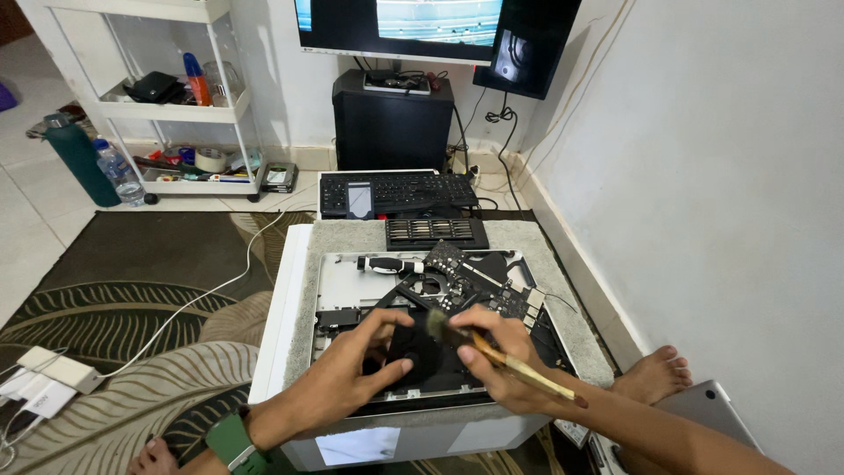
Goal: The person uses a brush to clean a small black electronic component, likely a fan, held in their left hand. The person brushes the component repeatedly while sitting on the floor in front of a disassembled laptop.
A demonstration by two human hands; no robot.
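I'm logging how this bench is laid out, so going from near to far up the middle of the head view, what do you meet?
Left hand on a black fan → circuit board in the opened laptop shell → black tray of bits → black keyboard → black computer tower → monitor.

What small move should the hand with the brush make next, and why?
Probably sweep the brush across the black fan. The left hand steadies the fan above the opened laptop, and the right hand has the bristles at the fan's edge.
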